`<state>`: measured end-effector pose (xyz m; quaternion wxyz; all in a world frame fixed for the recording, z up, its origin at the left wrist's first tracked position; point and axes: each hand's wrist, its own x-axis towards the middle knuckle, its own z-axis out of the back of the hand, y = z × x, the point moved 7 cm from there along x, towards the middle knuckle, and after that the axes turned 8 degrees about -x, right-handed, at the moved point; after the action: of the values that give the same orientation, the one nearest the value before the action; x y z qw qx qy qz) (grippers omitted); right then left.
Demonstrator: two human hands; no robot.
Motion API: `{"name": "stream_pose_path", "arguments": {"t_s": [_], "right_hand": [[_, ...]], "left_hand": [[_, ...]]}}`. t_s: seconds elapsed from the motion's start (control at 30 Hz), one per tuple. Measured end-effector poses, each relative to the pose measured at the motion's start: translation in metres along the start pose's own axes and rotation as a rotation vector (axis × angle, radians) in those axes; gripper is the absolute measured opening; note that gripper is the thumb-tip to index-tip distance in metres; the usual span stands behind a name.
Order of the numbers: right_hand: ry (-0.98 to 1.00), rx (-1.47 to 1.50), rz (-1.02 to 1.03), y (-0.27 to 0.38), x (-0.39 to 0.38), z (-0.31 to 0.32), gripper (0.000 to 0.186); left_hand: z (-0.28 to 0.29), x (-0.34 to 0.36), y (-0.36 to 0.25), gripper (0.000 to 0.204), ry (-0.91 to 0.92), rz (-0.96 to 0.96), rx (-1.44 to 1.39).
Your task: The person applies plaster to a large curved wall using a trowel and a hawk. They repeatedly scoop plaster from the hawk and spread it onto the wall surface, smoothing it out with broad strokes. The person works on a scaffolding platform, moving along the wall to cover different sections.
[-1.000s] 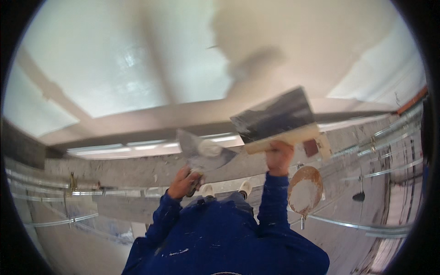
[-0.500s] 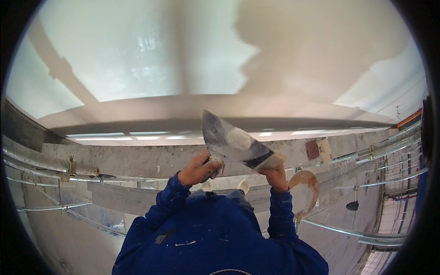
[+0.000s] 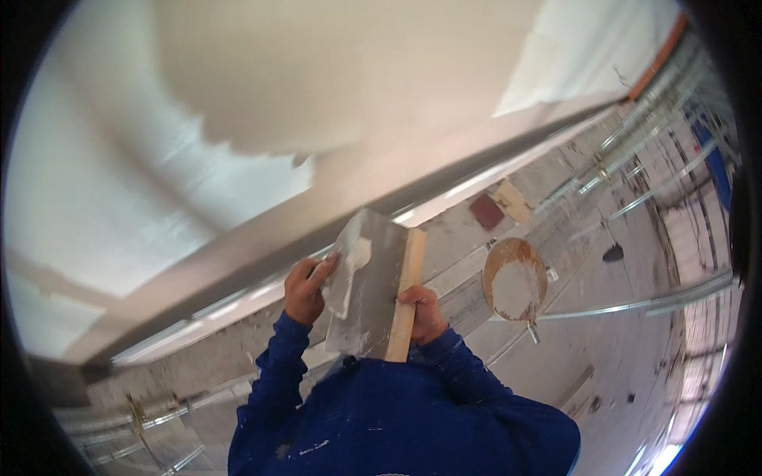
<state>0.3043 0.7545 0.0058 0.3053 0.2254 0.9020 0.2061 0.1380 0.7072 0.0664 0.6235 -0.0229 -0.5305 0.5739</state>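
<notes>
In front of my chest, my right hand (image 3: 427, 315) grips the wooden back edge (image 3: 406, 295) of a wide metal filling blade (image 3: 379, 278). A dab of white putty (image 3: 362, 252) lies on the blade's face. My left hand (image 3: 304, 289) is closed on a putty knife, its whitish, putty-smeared blade (image 3: 344, 287) lying against the far-left part of the wide blade. The handle of the knife is mostly hidden by my fingers. Both sleeves are blue with white specks.
A pale wall (image 3: 262, 79) with shadows rises ahead. To the right stands a round bucket (image 3: 516, 247) with whitish paste inside. A dark red square piece (image 3: 486, 213) and a beige one (image 3: 513, 201) lie on the ledge. Metal scaffold tubes (image 3: 635, 305) run alongside.
My view has turned right. The wide blade has swung from slanting across to nearly upright, its wooden edge now facing right. My left hand has brought the putty knife against it.
</notes>
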Motion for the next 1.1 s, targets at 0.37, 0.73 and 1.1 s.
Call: {"name": "stream_pose_path", "arguments": {"t_s": [0.37,0.73,1.1], "right_hand": [[-0.364,0.043,0.701,0.237,-0.003,0.178,0.009],[-0.936,-0.677,1.157,0.519,0.061,0.278,0.022],[-1.179,-0.909,1.389,0.569,0.104,0.23,0.05]], "left_hand": [[-0.081,-0.044,0.036,0.041,0.143,0.333,0.092],[-0.12,-0.034,0.026,0.01,-0.108,0.547,0.138],[-0.144,-0.041,0.025,0.009,-0.19,0.73,0.082]]}}
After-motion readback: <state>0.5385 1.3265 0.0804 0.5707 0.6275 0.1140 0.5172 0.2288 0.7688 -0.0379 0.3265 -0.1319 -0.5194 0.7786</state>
